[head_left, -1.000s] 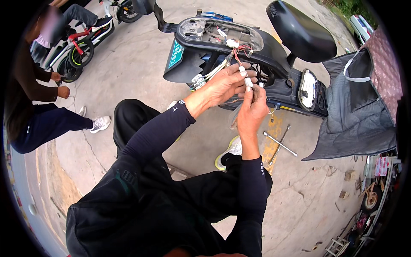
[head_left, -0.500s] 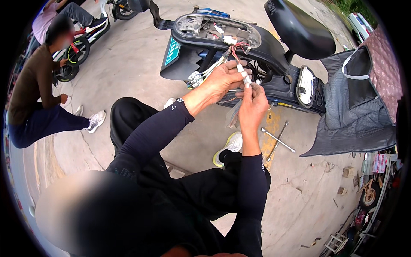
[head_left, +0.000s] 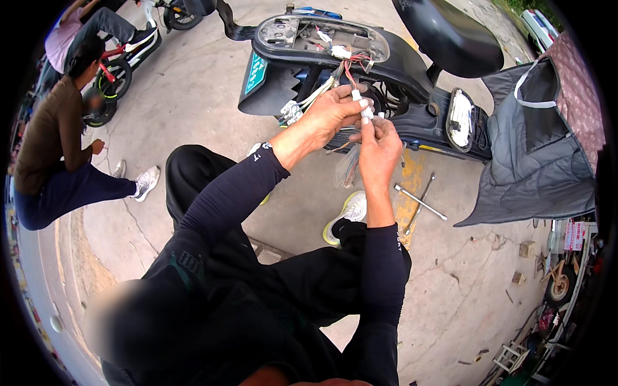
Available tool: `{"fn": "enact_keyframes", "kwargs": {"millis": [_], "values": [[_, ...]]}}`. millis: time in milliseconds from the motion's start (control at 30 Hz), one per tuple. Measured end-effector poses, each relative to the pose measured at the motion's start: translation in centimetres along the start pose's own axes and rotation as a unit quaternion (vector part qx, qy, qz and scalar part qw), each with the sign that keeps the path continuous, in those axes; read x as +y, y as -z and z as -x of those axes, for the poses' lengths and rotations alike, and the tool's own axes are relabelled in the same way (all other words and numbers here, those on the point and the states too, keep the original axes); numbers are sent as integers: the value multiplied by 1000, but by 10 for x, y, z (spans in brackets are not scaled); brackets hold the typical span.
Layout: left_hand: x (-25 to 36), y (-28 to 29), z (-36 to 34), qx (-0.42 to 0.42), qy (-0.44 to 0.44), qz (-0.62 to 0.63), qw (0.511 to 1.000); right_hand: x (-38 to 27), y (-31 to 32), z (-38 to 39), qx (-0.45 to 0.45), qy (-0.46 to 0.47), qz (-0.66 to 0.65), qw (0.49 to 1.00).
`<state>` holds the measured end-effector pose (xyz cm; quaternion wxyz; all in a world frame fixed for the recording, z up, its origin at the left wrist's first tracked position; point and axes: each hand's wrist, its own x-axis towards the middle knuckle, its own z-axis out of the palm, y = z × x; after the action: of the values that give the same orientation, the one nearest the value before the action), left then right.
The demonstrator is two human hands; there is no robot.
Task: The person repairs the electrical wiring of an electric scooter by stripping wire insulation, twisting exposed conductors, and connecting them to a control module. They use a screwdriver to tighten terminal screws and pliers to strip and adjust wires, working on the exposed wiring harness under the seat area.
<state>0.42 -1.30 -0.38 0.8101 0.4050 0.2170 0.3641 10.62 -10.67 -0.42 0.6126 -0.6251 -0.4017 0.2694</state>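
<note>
Both my hands meet at a white plastic wire connector [head_left: 366,112] below the open body of a black electric scooter [head_left: 412,71]. My left hand [head_left: 329,119] pinches its upper part, where red wires [head_left: 349,74] come down from the opening. The fingers of my right hand [head_left: 378,145] are closed on its lower end. Left of my left hand hangs a bundle of pale wires with white connectors [head_left: 291,112]. A clear plastic bag [head_left: 348,166] with thin wires hangs beneath my hands. Whether the connector's halves are fully joined is hidden by my fingers.
A black seat [head_left: 447,35] is tipped up at the scooter's right. A cross-shaped wheel wrench [head_left: 421,203] lies on the concrete. A grey quilted cover [head_left: 534,154] drapes at the right. At the left a person in brown [head_left: 55,128] crouches near a small bike [head_left: 114,78].
The hands and connector stay together with only a slight shift in the picture. The person at the left has leaned and turned the head toward the small bike.
</note>
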Motion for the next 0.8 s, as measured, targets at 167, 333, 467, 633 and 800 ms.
{"fn": "enact_keyframes", "kwargs": {"millis": [167,333,467,633,800], "values": [[3,1,0,-38,-2,36,999,-1,-4,-4,31,11,7,999],[1,0,-5,-33,-1,100,994,5,-2,-5,50,26,-18,998],[-3,7,-9,-73,12,214,974,3,0,-5,56,26,-36,997],[-7,1,-9,-42,-8,181,982,-2,1,-2,61,38,-37,997],[-6,-2,-11,4,25,167,986,-2,2,-2,64,49,-11,997]]}}
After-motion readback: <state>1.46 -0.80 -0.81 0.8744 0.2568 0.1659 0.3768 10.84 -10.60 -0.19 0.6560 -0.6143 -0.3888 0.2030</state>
